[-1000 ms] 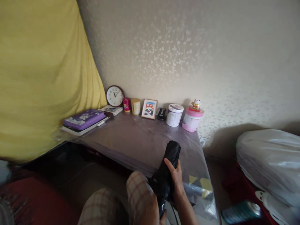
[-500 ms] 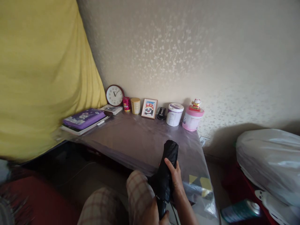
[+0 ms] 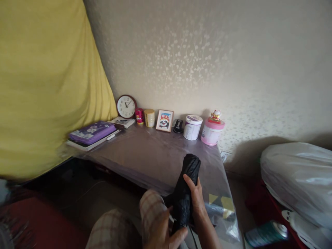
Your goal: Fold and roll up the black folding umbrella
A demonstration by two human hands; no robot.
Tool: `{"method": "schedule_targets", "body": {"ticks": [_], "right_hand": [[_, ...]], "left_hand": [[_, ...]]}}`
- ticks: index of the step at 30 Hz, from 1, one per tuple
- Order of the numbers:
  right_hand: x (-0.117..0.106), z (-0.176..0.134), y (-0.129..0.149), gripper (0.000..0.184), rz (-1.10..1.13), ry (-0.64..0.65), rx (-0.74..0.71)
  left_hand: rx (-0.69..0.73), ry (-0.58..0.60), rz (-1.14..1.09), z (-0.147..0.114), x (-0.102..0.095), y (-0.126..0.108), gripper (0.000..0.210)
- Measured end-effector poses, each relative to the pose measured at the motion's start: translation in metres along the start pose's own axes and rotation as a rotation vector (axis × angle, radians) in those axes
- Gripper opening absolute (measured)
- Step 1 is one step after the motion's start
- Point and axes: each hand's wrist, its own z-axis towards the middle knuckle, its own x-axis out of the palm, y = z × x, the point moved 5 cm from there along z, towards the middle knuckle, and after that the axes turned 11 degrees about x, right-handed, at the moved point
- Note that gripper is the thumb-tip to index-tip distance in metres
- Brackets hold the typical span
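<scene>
A folded black umbrella tilts upward in front of me, its rolled top over the near part of the table. My right hand is closed around its middle, thumb on the near side and fingers mostly hidden behind the cloth. Lower down, my left hand wraps around the base near the rib ends, with its thumb stretched across the front. The handle is hidden by that hand. Beside the umbrella, to the left, is my knee in checked cloth.
On the plastic-covered table stand a clock, a panda picture frame, a white tub and a pink tub. A purple case lies at left. A spray can is at lower right.
My left hand has shifted up from the handle to the umbrella's base. The umbrella's top has moved slightly right, and its cloth looks more tightly twisted.
</scene>
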Motion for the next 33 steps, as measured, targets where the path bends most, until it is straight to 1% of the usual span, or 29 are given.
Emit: {"method": "schedule_targets", "body": {"ticks": [3, 5, 9, 11, 13, 16, 19, 22, 26, 28, 32, 33], "right_hand": [[0.000, 0.000, 0.001, 0.053, -0.041, -0.010, -0.027], [-0.001, 0.001, 0.000, 0.052, -0.079, -0.027, -0.052], [-0.001, 0.004, -0.003, 0.050, -0.127, -0.048, -0.093], [0.002, 0.004, -0.004, 0.050, -0.131, -0.033, -0.096], [0.004, 0.002, -0.005, 0.050, -0.133, -0.016, -0.100], [0.008, 0.001, -0.006, 0.049, -0.147, 0.002, -0.119], [0.009, 0.002, -0.008, 0.051, -0.149, 0.016, -0.126], [0.009, 0.001, -0.007, 0.052, -0.161, 0.012, -0.128], [0.009, 0.000, -0.005, 0.052, -0.194, 0.006, -0.142], [0.009, 0.000, -0.005, 0.053, -0.202, 0.015, -0.144], [0.006, 0.003, -0.006, 0.055, -0.219, 0.006, -0.138], [0.006, 0.004, -0.006, 0.055, -0.226, 0.003, -0.139]], "left_hand": [[-0.017, -0.024, 0.003, 0.007, -0.014, -0.006, 0.067], [0.001, -0.046, 0.085, 0.011, -0.018, -0.009, 0.073], [0.132, -0.117, 0.314, 0.018, -0.021, -0.020, 0.081], [0.191, -0.136, 0.372, 0.020, -0.023, -0.028, 0.081], [0.217, -0.134, 0.377, 0.023, -0.026, -0.035, 0.080], [0.224, -0.086, 0.293, 0.025, -0.031, -0.046, 0.079], [0.208, -0.023, 0.203, 0.027, -0.031, -0.053, 0.068], [0.182, 0.002, 0.177, 0.027, -0.029, -0.051, 0.059], [0.173, -0.011, 0.118, 0.029, -0.023, -0.038, 0.063], [0.221, -0.032, 0.141, 0.029, -0.022, -0.032, 0.064], [0.405, -0.157, 0.346, 0.025, -0.026, -0.029, 0.070], [0.437, -0.178, 0.366, 0.024, -0.028, -0.030, 0.071]]}}
